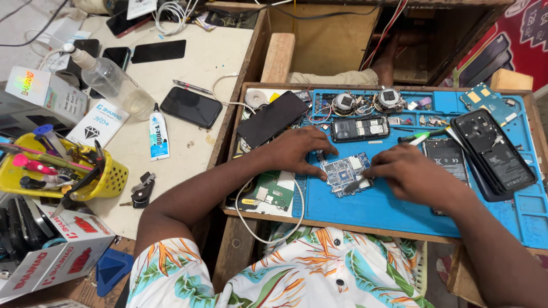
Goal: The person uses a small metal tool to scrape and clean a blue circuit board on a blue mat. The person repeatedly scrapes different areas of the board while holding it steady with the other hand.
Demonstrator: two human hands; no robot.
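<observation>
While the left hand point(297, 151) presses flat on the circuit board point(345, 173) at mat point(399, 211) centre, the right hand point(408, 174), at three o'clock, grips a tool point(358, 183); light, fragile, best held by edges.

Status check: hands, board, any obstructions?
Left hand pins small blue circuit board on blue mat. Right hand holds a tool at its edge. White cable nearby.

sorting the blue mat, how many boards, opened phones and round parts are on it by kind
bare circuit boards: 3, blue one under both hands, green one, blue one at far corner
opened black phones: 2
round metal parts: 2
total: 7
</observation>
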